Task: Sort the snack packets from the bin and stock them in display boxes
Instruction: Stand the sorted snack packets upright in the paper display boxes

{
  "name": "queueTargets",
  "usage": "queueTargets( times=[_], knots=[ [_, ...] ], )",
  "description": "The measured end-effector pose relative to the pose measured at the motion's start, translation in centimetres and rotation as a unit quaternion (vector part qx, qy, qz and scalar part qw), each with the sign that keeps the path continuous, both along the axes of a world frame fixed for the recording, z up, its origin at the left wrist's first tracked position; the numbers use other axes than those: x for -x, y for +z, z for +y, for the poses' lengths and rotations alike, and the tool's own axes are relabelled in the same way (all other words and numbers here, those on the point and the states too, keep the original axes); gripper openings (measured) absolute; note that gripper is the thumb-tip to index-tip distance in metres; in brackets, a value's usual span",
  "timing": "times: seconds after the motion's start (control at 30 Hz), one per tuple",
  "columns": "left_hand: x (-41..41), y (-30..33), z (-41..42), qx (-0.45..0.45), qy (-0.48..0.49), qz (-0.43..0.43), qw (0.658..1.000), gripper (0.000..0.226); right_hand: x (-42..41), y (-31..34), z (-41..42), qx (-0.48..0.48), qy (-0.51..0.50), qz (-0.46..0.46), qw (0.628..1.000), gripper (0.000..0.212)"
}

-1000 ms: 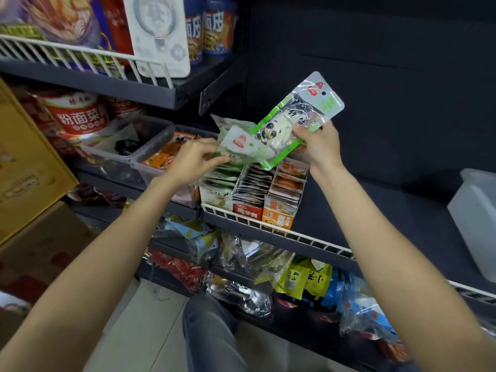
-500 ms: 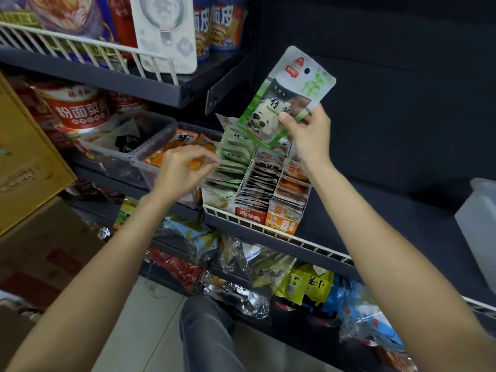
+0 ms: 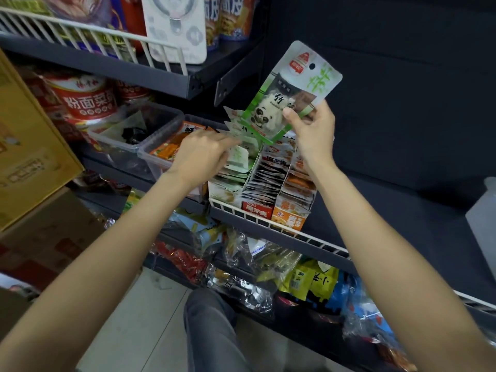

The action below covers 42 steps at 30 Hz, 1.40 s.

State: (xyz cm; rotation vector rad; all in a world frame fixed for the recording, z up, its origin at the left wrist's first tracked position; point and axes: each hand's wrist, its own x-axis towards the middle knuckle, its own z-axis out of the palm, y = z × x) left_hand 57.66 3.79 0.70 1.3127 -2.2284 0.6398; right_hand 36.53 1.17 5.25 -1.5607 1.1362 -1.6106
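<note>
Head view, nearest first: my knee (image 3: pixel 206 326) in grey cloth sits below and between my forearms, over pale floor tiles. Beyond it, under both arms, a low shelf holds crinkled clear and foil bags (image 3: pixel 241 264), loosely piled and spilling past the shelf edge.

My left hand (image 3: pixel 201 154) reaches forward over the green box (image 3: pixel 228 189), fingers curled down into its row of soft, flat green-and-white packets (image 3: pixel 237 159); I cannot tell whether it pinches one or only presses them. My right hand (image 3: pixel 312 132) is higher and a little farther, apart from the left, thumb and fingers clamped on the lower end of a glossy panda packet (image 3: pixel 290 95), a flat pouch with rounded corners and a punched hang hole, tilted up to the right.

Under my right wrist stand two more cardboard boxes, a red box (image 3: pixel 259 208) and an orange box (image 3: pixel 290 218), touching side by side, packed tight with upright sachets. A white wire rail (image 3: pixel 268 224) fences their front edge.

Left of my left hand sit two clear plastic bins (image 3: pixel 142 146), rounded at the rims, one with orange packets. Right of my right arm the dark shelf (image 3: pixel 402 210) lies open as far as a frosted tub (image 3: pixel 483 218) at the frame edge.

Above both hands an upper shelf (image 3: pixel 120 68) with its own wire rail overhangs, a white card (image 3: pixel 174 28) hanging on it.
</note>
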Motion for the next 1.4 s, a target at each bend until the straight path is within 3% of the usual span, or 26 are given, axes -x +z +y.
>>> queueTargets(
  times=[0.13, 0.2, 0.3, 0.5, 0.6, 0.7, 0.73, 0.83, 0.97, 1.1, 1.3, 1.4],
  knots=[
    [1.4, 1.3, -0.2, -0.131, 0.080, -0.054, 0.987, 0.017, 0.2, -0.3, 0.2, -0.003, -0.003, -0.006, 1.000, 0.024],
    [1.8, 1.1, -0.3, -0.154, 0.121, -0.103, 0.975, 0.028, 0.4, -0.3, 0.3, -0.003, -0.005, -0.009, 1.000, 0.024],
    [2.2, 0.4, -0.6, -0.140, 0.114, -0.128, 0.975, 0.065, 0.6, -0.3, 0.3, -0.006, -0.007, -0.018, 1.000, 0.024],
    [2.0, -1.0, -2.3, -0.167, 0.092, -0.103, 0.976, 0.071, 1.0, -0.4, 0.4, -0.005, -0.021, -0.037, 0.999, 0.022],
    [1.3, -1.5, -2.0, -0.172, 0.024, -0.043, 0.984, 0.058, 1.4, -0.4, 0.3, 0.000, -0.037, -0.042, 0.998, 0.022],
    [0.5, -1.6, -1.0, -0.052, -0.062, 0.024, 0.996, 0.026, 1.8, -0.3, 0.2, 0.003, -0.038, -0.053, 0.998, 0.022],
    [0.4, -1.6, -0.8, -0.015, -0.072, 0.026, 0.997, 0.026, 1.9, -0.2, 0.2, 0.004, -0.039, -0.056, 0.998, 0.022],
    [0.7, -0.8, -1.0, -0.025, -0.042, 0.016, 0.999, 0.059, 2.0, -0.2, -0.1, -0.002, -0.032, -0.065, 0.997, 0.023],
    [1.7, 0.4, -1.8, -0.156, 0.024, -0.049, 0.986, 0.101, 1.3, -0.1, -0.3, -0.003, 0.004, -0.060, 0.998, 0.024],
    [1.6, 0.0, -1.9, -0.172, 0.058, -0.085, 0.980, 0.099, 0.3, 0.0, -1.1, 0.008, 0.017, -0.062, 0.998, 0.024],
    [1.3, -1.4, -0.8, -0.139, 0.045, -0.076, 0.986, 0.084, -3.3, -2.3, -2.6, 0.039, 0.022, 0.094, 0.995, 0.021],
    [1.1, -1.4, -0.7, -0.127, 0.044, -0.069, 0.988, 0.079, -3.7, -3.7, -3.9, 0.069, -0.024, 0.260, 0.963, 0.020]
  ],
)
